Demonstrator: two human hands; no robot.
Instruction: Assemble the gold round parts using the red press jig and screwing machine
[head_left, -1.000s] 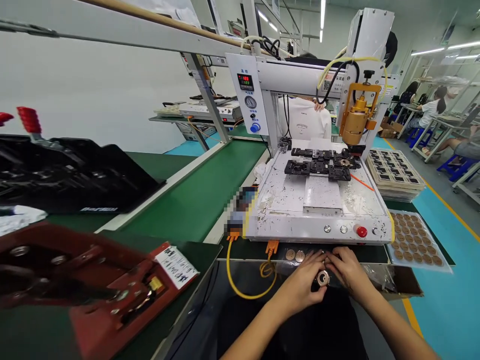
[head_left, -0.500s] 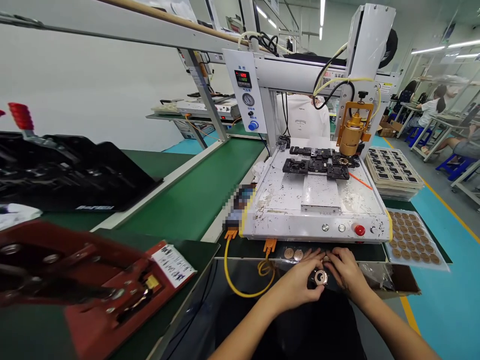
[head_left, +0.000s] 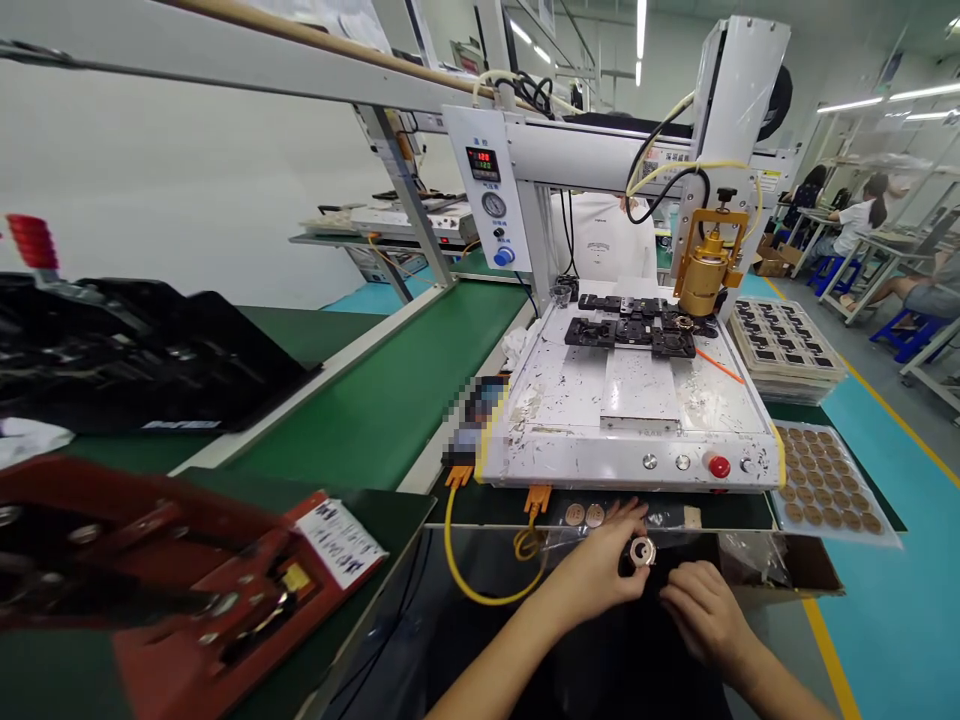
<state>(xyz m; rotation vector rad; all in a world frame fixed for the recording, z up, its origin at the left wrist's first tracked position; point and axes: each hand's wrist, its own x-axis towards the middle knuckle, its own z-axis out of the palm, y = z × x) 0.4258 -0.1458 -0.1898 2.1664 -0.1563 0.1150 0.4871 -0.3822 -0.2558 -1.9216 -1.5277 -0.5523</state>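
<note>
My left hand [head_left: 609, 552] is closed on a small round watch-case-like part [head_left: 642, 552], pinched between thumb and fingers with its ring-shaped metal face up. My right hand [head_left: 705, 612] is just to the right of it and lower, apart from the part. Its fingers are curled together, and whether anything is in them is hidden. Two round brown discs [head_left: 585, 515] lie on the table edge to the left of my left hand's fingertips. Beyond the hands, clear film with a tan patch [head_left: 691, 517] rests along the same edge.
A white press machine [head_left: 555, 455] with a brass head [head_left: 705, 278] and black fixtures [head_left: 634, 328] stands ahead. On the right are a sheet of brown discs [head_left: 829, 480], stacked trays [head_left: 787, 340] and a cardboard box [head_left: 814, 570]. Left stands a red hand press [head_left: 172, 610]; a yellow cable [head_left: 469, 585] hangs in front.
My right hand has drawn back from the table edge, down and toward me, its fingers now curled together. My left hand keeps the round part almost in place. The camera view has shifted slightly.
</note>
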